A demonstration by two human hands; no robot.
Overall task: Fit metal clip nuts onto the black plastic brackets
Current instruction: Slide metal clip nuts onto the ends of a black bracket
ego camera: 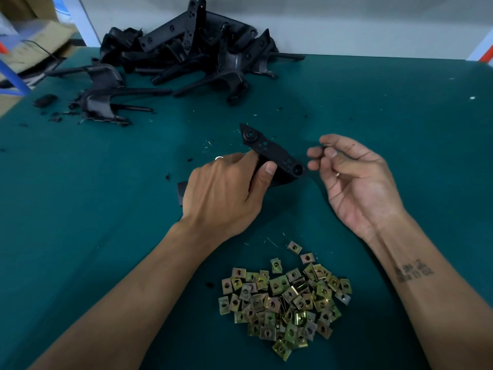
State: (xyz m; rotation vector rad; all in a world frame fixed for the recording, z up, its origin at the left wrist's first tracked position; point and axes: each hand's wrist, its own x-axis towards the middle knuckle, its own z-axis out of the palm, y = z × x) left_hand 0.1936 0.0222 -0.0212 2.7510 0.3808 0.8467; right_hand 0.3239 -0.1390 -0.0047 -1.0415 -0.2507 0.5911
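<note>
Head view: left hand [226,188] grips bracket [272,153] — long axis far-left to near-right; right hand [354,177] loosely curled, holding nothing.

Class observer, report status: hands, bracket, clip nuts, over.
Left hand grips black plastic bracket. Right hand beside bracket's end, fingers curled; contents unclear. Heap of brass-coloured metal clip nuts near. Nothing blocking.

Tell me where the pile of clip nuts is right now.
In the head view, the pile of clip nuts lies on the green table near the bottom centre, between the two forearms, nearer than the left hand gripping the black bracket.
</note>
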